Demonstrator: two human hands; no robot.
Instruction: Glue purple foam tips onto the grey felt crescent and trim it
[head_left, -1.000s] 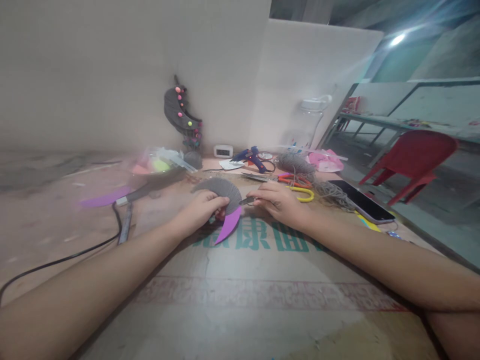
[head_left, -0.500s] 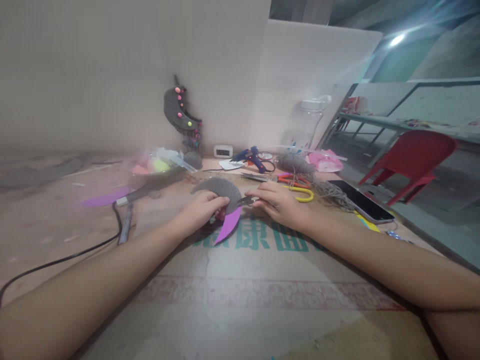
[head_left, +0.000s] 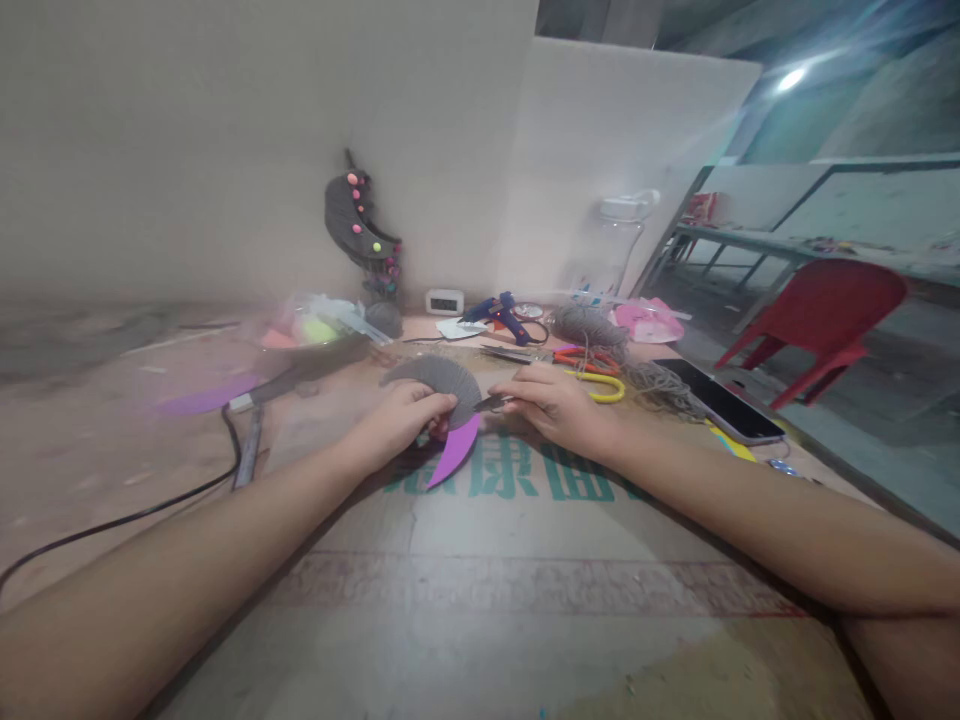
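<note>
on the table [head_left: 360, 650]: grey-wound crescent [head_left: 459, 380] held btwn both hands

table's biggest; most kit sits along its far side, prob. to leave elbow room up front. crescent next, mid-table, purple tip [head_left: 454, 452] uncovered & angled twd the wearer; can't tell if it touches the surface. l. hand [head_left: 416, 412] clamped on it, thumb on top, fingers curled under, prob. so the windings don't slip. r. hand [head_left: 555, 405] comes in from the other side, fingers pinched tog. on a small dark item [head_left: 491, 403] at the crescent's edge. glue gun [head_left: 504, 318] has nozzle by a white card [head_left: 459, 329], maybe for drips. yellow-handled scissors [head_left: 609, 388] just behind r. hand, prob. for quick reach. smallest: said dark item, too blurred to i.d.
</note>
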